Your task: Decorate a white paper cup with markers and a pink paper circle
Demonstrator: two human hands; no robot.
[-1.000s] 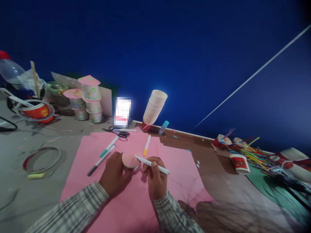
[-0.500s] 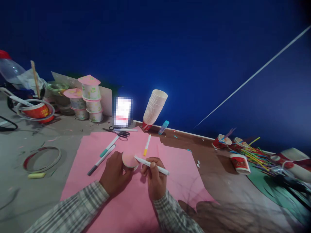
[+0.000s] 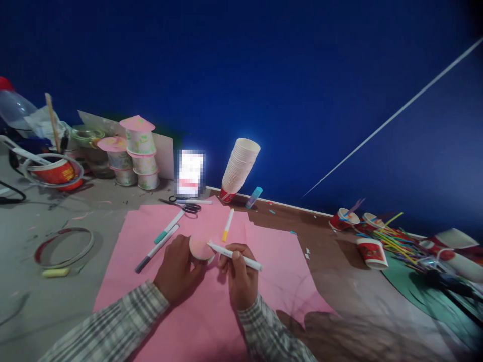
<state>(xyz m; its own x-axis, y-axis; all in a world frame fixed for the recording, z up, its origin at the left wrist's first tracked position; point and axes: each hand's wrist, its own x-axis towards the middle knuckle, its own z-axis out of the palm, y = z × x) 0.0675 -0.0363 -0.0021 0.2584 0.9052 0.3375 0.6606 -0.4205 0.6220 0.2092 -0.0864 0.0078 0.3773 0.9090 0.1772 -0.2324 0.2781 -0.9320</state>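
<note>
My left hand (image 3: pixel 177 269) is closed around the side of a small paper cup with a pink round top (image 3: pixel 200 246), over a sheet of pink paper (image 3: pixel 196 322). In my right hand (image 3: pixel 241 276) is a white marker pen (image 3: pixel 237 257), gripped like a pencil, its tip at the right part of the pink top. Whether the tip touches I cannot tell. Left of my hands lie a grey-capped marker (image 3: pixel 156 250) and a green-capped marker (image 3: pixel 169 227). Beyond them are black scissors (image 3: pixel 184 205), and a yellow-capped marker (image 3: pixel 228 225) rests above my right hand.
Decorated cup towers (image 3: pixel 141 151) stand at the back left, near a blurred bright screen (image 3: pixel 190 172). A leaning stack of paper cups (image 3: pixel 240 168) and a glue stick (image 3: pixel 254 197) are by the wall. A tape roll (image 3: pixel 64 249) lies left; colourful strips (image 3: pixel 396 241) lie right.
Little differs. The marker tip has shifted very slightly left over the pink top, and the whole view has moved a few pixels. Both hands keep their hold.
</note>
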